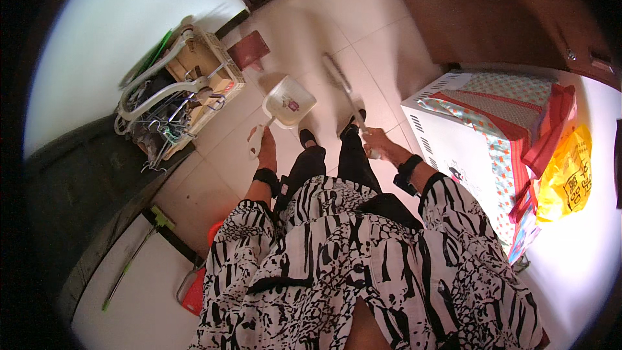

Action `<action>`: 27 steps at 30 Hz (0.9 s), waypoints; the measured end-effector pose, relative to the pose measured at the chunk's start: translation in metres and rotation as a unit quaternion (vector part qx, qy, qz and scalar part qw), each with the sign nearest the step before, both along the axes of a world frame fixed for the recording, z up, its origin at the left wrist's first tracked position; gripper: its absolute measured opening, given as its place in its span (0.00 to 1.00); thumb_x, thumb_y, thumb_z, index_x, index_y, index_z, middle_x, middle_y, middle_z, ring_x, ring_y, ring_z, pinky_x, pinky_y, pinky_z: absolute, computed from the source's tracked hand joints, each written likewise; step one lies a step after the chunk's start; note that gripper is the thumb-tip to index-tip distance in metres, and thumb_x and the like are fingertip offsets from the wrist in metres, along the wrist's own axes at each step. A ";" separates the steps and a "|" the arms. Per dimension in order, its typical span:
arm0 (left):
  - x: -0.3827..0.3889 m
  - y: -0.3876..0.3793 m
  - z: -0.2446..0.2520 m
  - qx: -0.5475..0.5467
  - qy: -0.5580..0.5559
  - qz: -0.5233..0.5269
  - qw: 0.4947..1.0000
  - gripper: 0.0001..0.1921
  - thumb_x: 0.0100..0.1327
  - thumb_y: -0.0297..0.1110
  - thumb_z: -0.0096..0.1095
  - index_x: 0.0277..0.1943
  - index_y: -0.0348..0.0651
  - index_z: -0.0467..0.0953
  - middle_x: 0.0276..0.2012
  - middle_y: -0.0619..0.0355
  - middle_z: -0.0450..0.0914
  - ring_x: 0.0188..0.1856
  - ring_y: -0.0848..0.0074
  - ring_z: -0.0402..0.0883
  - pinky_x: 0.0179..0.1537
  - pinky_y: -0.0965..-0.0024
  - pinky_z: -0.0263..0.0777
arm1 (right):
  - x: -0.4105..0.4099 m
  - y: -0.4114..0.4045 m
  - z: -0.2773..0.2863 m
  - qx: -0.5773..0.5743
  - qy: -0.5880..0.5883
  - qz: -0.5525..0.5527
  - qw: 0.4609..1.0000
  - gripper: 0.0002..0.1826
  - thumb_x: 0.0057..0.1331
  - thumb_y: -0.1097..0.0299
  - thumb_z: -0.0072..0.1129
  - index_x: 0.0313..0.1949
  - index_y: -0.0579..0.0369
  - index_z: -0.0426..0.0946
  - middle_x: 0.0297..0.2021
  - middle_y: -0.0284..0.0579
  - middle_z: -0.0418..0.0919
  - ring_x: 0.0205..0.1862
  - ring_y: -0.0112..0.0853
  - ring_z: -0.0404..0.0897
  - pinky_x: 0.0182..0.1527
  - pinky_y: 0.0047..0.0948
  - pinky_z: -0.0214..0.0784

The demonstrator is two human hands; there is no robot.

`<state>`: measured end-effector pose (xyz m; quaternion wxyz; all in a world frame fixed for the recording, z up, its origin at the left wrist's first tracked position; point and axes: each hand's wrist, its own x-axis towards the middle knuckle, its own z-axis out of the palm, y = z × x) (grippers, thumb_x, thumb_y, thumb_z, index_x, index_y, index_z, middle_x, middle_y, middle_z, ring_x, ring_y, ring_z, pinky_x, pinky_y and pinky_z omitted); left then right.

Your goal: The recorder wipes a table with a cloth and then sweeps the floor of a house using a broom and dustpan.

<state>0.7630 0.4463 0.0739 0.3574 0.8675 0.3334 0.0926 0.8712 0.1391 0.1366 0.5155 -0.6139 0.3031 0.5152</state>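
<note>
My left hand (266, 148) is closed round the handle of a white plastic dustpan (290, 102), whose pan is tilted over the tiled floor in front of my feet. A small purple picture marks the pan. In my right hand (381, 146) is the handle of a brush (337, 72) with a long narrow head, held out ahead and somewhat blurred. The brush lies to the right of the dustpan, apart from it. Whether its bristles touch the floor I cannot tell.
A crate (218, 53) with clothes hangers and white tubing stands at left, near a dark red plastic piece (249, 50). At right, a white box (447, 141) bears a patterned bag (520, 131) and a yellow plastic bag (568, 175). A green-ended pole (131, 257) leans lower left. A brown door (495, 9) stands ahead.
</note>
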 end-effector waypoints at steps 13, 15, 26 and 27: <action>-0.030 0.042 -0.037 -0.160 -0.014 0.152 0.975 0.09 0.55 0.34 0.51 0.29 0.35 0.70 0.22 0.55 0.72 0.24 0.71 0.70 0.28 0.70 0.66 | 0.038 0.009 0.076 0.171 0.106 0.026 0.979 0.12 0.60 0.68 0.47 0.40 0.60 0.65 0.14 0.31 0.64 0.11 0.18 0.63 0.11 0.16 0.56; -0.032 0.055 -0.024 -0.205 0.195 0.134 0.950 0.20 0.61 0.44 0.44 0.47 0.35 0.67 0.40 0.54 0.72 0.42 0.73 0.70 0.46 0.75 0.63 | 0.043 -0.003 0.089 0.077 0.066 0.084 0.991 0.23 0.60 0.66 0.46 0.53 0.60 0.58 0.13 0.35 0.65 0.11 0.20 0.64 0.10 0.20 0.59; -0.082 0.087 -0.005 -0.400 0.017 0.285 0.871 0.22 0.60 0.41 0.47 0.52 0.33 0.60 0.47 0.51 0.67 0.45 0.71 0.70 0.45 0.72 0.63 | 0.011 0.042 0.010 -0.015 -0.018 0.177 0.984 0.04 0.56 0.71 0.43 0.29 0.56 0.64 0.12 0.35 0.61 0.11 0.24 0.62 0.11 0.26 0.55; -0.061 0.075 0.005 -0.389 0.064 0.256 0.883 0.22 0.60 0.41 0.47 0.52 0.33 0.60 0.48 0.51 0.66 0.45 0.71 0.70 0.46 0.73 0.63 | 0.006 0.035 0.010 -0.032 0.000 0.169 0.985 0.04 0.55 0.71 0.44 0.29 0.57 0.64 0.13 0.35 0.61 0.12 0.24 0.63 0.12 0.25 0.55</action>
